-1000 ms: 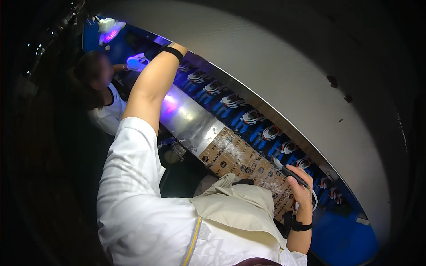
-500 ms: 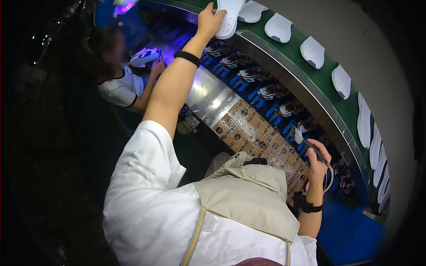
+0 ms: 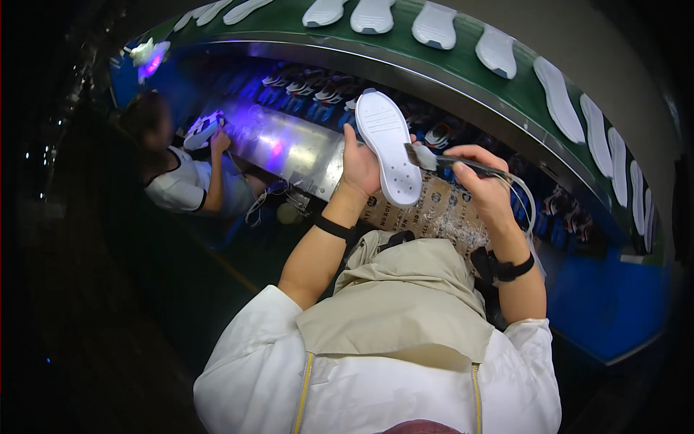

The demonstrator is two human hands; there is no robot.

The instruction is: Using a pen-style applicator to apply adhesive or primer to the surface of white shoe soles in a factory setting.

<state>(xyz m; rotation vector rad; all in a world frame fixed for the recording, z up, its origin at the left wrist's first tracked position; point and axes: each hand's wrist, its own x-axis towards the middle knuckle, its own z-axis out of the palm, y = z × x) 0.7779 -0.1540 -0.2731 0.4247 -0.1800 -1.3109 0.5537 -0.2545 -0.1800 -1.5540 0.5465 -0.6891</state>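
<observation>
A white shoe sole [image 3: 387, 137] lies in my left hand [image 3: 361, 165], its inner face turned up, with small holes at the near end and fine ridges toward the far end. My fingers wrap beneath it and the thumb rests along its left edge. In my right hand [image 3: 483, 177] is a brush [image 3: 421, 155] with a dark handle and pale bristles with a dark tip. A thin clear tube trails from its handle past my wrist. The bristle tip is at the sole's right edge, near its middle; whether it touches cannot be made out.
A green conveyor belt [image 3: 463, 61] with several white soles curves across the far side, edged by a metal rail. Below it stand rows of shoe uppers [image 3: 327, 92]. A cardboard-covered worktop [image 3: 450, 210] adjoins a metal one [image 3: 289, 145]. To the left sits a co-worker [image 3: 189, 181] holding a shoe.
My left hand has brought the sole from the belt down in front of me. My right hand has moved up and left with the brush, to the sole.
</observation>
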